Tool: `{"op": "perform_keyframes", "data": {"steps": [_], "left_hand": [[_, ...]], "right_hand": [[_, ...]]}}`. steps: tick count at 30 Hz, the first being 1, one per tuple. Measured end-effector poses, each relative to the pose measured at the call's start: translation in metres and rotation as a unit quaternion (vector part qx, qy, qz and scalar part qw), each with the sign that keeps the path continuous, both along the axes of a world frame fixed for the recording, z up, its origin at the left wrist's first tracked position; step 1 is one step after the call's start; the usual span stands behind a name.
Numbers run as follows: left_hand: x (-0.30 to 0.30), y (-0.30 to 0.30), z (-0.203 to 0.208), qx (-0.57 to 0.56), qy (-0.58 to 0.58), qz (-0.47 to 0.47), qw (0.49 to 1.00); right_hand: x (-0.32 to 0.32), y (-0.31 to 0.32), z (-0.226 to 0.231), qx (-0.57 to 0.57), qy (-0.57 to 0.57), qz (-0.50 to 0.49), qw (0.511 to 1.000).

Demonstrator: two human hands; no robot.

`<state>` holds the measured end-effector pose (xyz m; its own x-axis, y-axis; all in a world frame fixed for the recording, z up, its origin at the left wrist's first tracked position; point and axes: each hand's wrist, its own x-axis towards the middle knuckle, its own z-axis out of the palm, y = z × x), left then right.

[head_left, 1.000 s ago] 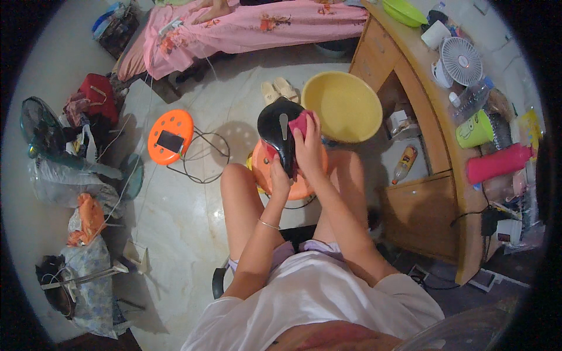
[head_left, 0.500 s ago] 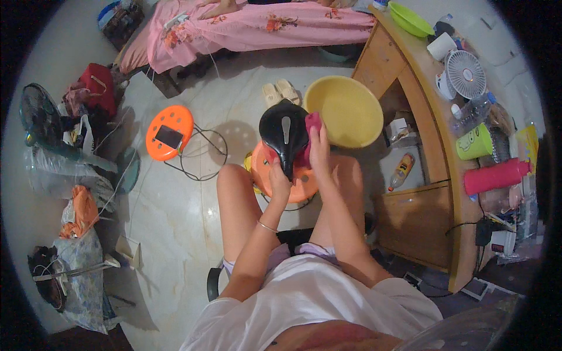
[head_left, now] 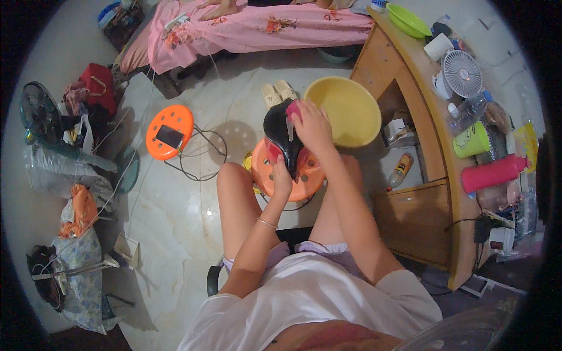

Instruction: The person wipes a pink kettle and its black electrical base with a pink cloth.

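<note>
A black bicycle saddle (head_left: pixel 277 127) with a pale strip along its middle is held up over an orange stool (head_left: pixel 264 179), between my knees. My left hand (head_left: pixel 283 182) grips the saddle at its narrow nose, which points toward me. On the wide end's right side, my right hand (head_left: pixel 314 127) presses a pinkish-red cloth (head_left: pixel 294 110) against the top. Most of that cloth is hidden under my fingers. Red also shows along the saddle's lower edges; whether it is cloth or the saddle's own side I cannot tell.
Just beyond the saddle stand a yellow basin (head_left: pixel 370 111) and cream slippers (head_left: pixel 271 95). A second orange stool (head_left: pixel 185 117) with a phone (head_left: pixel 168 137) on it is at left. The cluttered wooden desk (head_left: pixel 404 55) runs along the right. Someone's foot rests on the pink-covered bed (head_left: pixel 246 35).
My right hand, with the cloth, has moved from the saddle's right edge up onto its top and now covers part of the wide end. The saddle has shifted slightly to the right.
</note>
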<state>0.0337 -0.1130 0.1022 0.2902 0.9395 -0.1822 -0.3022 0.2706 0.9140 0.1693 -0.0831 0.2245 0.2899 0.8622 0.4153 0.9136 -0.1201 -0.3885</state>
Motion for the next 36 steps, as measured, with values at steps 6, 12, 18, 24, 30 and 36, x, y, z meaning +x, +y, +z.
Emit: {"op": "perform_keyframes", "data": {"steps": [6, 12, 18, 24, 30, 36], "left_hand": [[0.002, 0.002, 0.008, 0.002, 0.023, -0.004, 1.000], [0.001, 0.003, 0.010, 0.011, -0.015, 0.026, 0.999], [0.012, 0.005, 0.000, 0.042, -0.040, 0.106, 0.993], [-0.012, 0.010, -0.007, 0.003, -0.006, -0.068, 0.998], [0.002, 0.003, 0.004, 0.012, 0.017, 0.025, 0.999], [-0.007, -0.001, 0.013, 0.025, 0.053, -0.021, 0.998]], "right_hand": [[0.035, 0.013, -0.013, -0.027, 0.280, -0.016, 0.960], [-0.035, -0.041, -0.024, 0.088, 0.245, -0.064, 0.963], [-0.062, -0.059, -0.015, 0.066, 0.036, 0.004, 0.997], [-0.032, -0.018, -0.003, 0.001, -0.033, 0.043, 0.999], [0.021, 0.022, 0.003, -0.052, 0.160, 0.016, 0.986], [0.013, 0.005, 0.000, -0.063, 0.190, -0.039, 0.979]]}}
